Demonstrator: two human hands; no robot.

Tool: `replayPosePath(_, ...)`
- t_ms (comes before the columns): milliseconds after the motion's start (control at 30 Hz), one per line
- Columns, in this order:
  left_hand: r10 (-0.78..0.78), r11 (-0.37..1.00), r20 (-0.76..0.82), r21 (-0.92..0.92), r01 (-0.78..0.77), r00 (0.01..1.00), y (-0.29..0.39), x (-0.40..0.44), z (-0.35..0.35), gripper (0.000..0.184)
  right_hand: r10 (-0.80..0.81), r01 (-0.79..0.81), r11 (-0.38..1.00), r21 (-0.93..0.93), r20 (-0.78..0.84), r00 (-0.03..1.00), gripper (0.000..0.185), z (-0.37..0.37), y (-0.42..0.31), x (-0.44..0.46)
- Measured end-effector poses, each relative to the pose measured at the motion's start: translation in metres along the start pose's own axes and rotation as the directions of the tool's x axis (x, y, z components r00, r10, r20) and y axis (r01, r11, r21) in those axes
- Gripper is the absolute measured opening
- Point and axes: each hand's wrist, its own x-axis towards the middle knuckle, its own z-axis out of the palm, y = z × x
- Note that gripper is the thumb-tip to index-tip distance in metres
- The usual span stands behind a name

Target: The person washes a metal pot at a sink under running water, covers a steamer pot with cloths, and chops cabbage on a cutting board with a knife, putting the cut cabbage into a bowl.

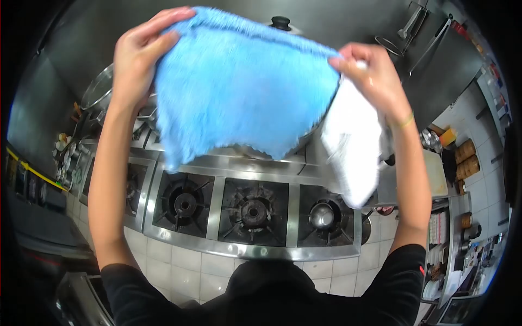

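A fluffy blue cloth (244, 87) is stretched between my two hands, held up in front of the stove. My left hand (142, 51) pinches its upper left corner, thumb in front. At the upper right corner, my right hand (375, 70) grips the blue cloth and also a white cloth (353, 141), which hangs down below it, blurred at its lower end. Behind the blue cloth, most of a lidded pot is hidden; only its black lid knob (280, 23) shows above the upper edge.
Below the cloths lies a steel gas stove (255, 251) with several burners. A small metal bowl (322, 215) sits on the right burner. Utensils (413, 22) hang on the wall at upper right. A cutting board (435, 173) lies on the right counter. Pans (100, 89) stand at left.
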Motion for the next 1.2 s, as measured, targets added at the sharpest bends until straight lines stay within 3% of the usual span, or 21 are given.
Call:
replayPosePath(67, -0.057, 0.998, 0.019, 0.014, 0.056, 0.998, -0.037, 0.047, 0.002, 0.036, 0.031, -0.03, 0.996, -0.082, 0.009, 0.999, 0.024, -0.013, 0.005, 0.051)
replayPosePath(133, -0.014, 0.997, -0.065, 0.07, 0.019, 0.998, -0.054, 0.095, 0.033, 0.015, 0.042, -0.024, 0.988, -0.153, 0.115, 0.993, 0.025, -0.029, 0.035, 0.12)
replayPosePath(200, -0.143, 0.957, -0.023, 0.251, 0.144, 0.989, -0.118, 0.148, 0.044, 0.041, 0.072, -0.048, 0.985, -0.166, 0.142, 0.987, 0.027, -0.03, 0.078, 0.183)
replayPosePath(267, 0.112, 0.679, -0.193, 0.731, 0.067, 0.975, -0.204, 0.181, 0.068, 0.043, 0.103, -0.086, 0.983, -0.16, 0.103, 0.989, 0.029, -0.028, 0.108, 0.208)
replayPosePath(300, 0.124, 0.681, -0.194, 0.73, 0.058, 0.973, -0.2, 0.185, 0.075, 0.043, 0.087, -0.073, 0.957, -0.281, 0.038, 0.995, 0.03, -0.031, 0.124, 0.212)
replayPosePath(333, 0.142, 0.7, -0.255, 0.71, 0.085, 0.957, -0.193, 0.181, 0.088, 0.049, 0.068, -0.071, 0.914, -0.4, -0.021, 0.997, 0.032, -0.035, 0.132, 0.214)
replayPosePath(400, 0.142, 0.727, -0.305, 0.678, 0.11, 0.942, -0.17, 0.154, 0.113, 0.056, 0.191, -0.176, 0.949, -0.263, 0.031, 0.981, 0.036, -0.048, 0.112, 0.177)
replayPosePath(467, 0.07, 0.927, -0.017, 0.37, -0.059, 0.997, -0.105, 0.126, 0.121, 0.057, 0.151, -0.157, 0.987, 0.041, 0.126, 0.981, 0.046, -0.064, 0.099, 0.144)
replayPosePath(533, -0.045, 0.999, 0.217, -0.018, 0.05, 0.975, -0.065, 0.103, 0.151, 0.069, 0.141, -0.203, 0.958, 0.201, 0.287, 0.948, 0.058, -0.082, 0.074, 0.114)
replayPosePath(600, 0.011, 1.0, 0.234, -0.024, -0.006, 0.972, -0.03, 0.071, 0.192, 0.076, 0.063, -0.202, 0.916, 0.346, 0.372, 0.926, 0.069, -0.096, 0.051, 0.1)
replayPosePath(667, 0.059, 0.998, 0.228, -0.005, -0.06, 0.972, -0.008, 0.061, 0.216, 0.082, -0.158, -0.059, 0.873, 0.483, 0.395, 0.905, 0.052, -0.11, 0.047, 0.102)
replayPosePath(733, -0.032, 0.931, 0.244, -0.346, 0.118, 0.969, 0.001, 0.059, 0.233, 0.087, -0.145, -0.124, 0.814, 0.568, 0.405, 0.903, 0.066, -0.117, 0.039, 0.092)
replayPosePath(767, -0.06, 0.835, 0.243, -0.52, 0.182, 0.968, 0.004, 0.064, 0.234, 0.073, -0.18, -0.126, 0.775, 0.619, 0.407, 0.896, 0.069, -0.122, 0.033, 0.08)
replayPosePath(800, -0.049, 0.839, 0.243, -0.516, 0.172, 0.969, 0.006, 0.067, 0.232, 0.073, -0.215, -0.127, 0.731, 0.67, 0.402, 0.89, 0.073, -0.127, 0.028, 0.071)
replayPosePath(833, 0.021, 0.907, 0.161, -0.418, 0.049, 0.987, 0.016, 0.069, 0.227, 0.061, -0.481, 0.034, 0.709, 0.704, 0.449, 0.753, 0.073, -0.123, 0.029, 0.074)
replayPosePath(867, 0.103, 0.949, 0.084, -0.307, -0.072, 0.991, 0.025, 0.072, 0.224, 0.051, -0.485, 0.046, 0.709, 0.704, 0.439, 0.756, 0.073, -0.131, 0.031, 0.071)
replayPosePath(933, 0.238, 0.954, 0.008, -0.188, -0.233, 0.971, 0.031, 0.079, 0.212, 0.022, -0.506, 0.267, 0.811, 0.52, 0.394, 0.767, 0.072, -0.135, 0.024, 0.056)
replayPosePath(1000, -0.1, 0.954, -0.039, -0.287, 0.084, 0.994, 0.065, 0.081, 0.198, 0.024, -0.524, 0.438, 0.848, 0.297, 0.35, 0.777, 0.072, -0.127, 0.009, 0.027)
replayPosePath(1067, -0.094, 0.961, -0.042, -0.266, 0.079, 0.995, 0.071, 0.095, 0.179, 0.025, -0.556, 0.569, 0.82, 0.06, 0.319, 0.767, 0.072, -0.113, -0.001, 0.005)
replayPosePath(1133, -0.174, 0.903, -0.066, -0.408, 0.132, 0.983, 0.075, 0.096, 0.166, 0.024, -0.514, 0.523, 0.852, 0.022, 0.221, 0.829, 0.064, -0.099, 0.007, -0.005)
replayPosePath(1200, 0.128, 0.987, -0.025, 0.098, -0.125, 0.991, 0.077, 0.099, 0.151, 0.019, -0.413, 0.41, 0.903, -0.128, 0.005, 0.911, 0.052, -0.093, 0.014, -0.009)
